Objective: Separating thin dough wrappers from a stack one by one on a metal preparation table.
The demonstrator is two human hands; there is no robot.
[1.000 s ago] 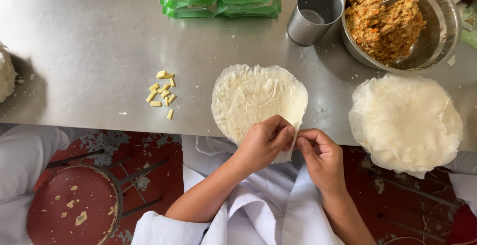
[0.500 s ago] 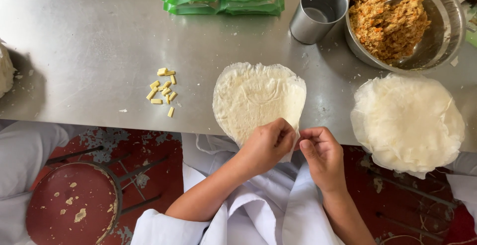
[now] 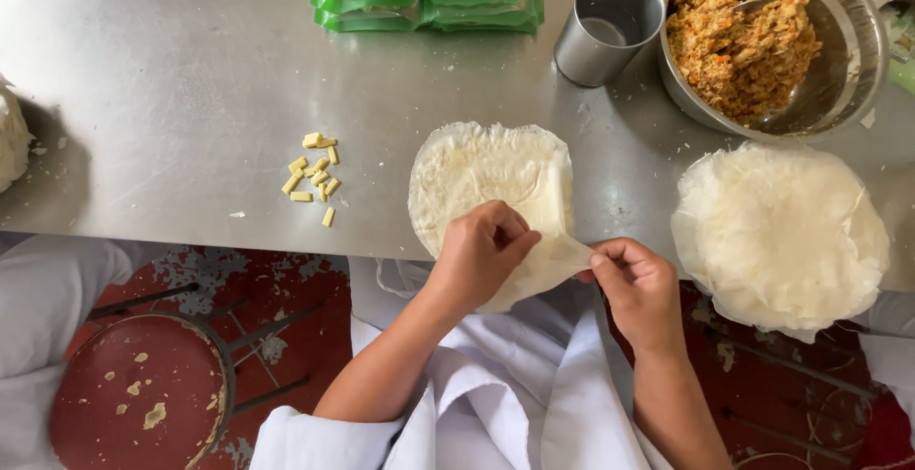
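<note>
Head camera looks steeply down, close over the steel table (image 3: 191, 70).

thin pale wrapper (image 3: 477, 170), flat, near edge lifted

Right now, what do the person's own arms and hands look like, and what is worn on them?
Both hands are bare: the left hand and right hand wear no gloves, and no rings or watch show. The forearms are uncovered too. A white sleeve begins near the left elbow, part of a white garment that looks like a work coat or apron.
</note>
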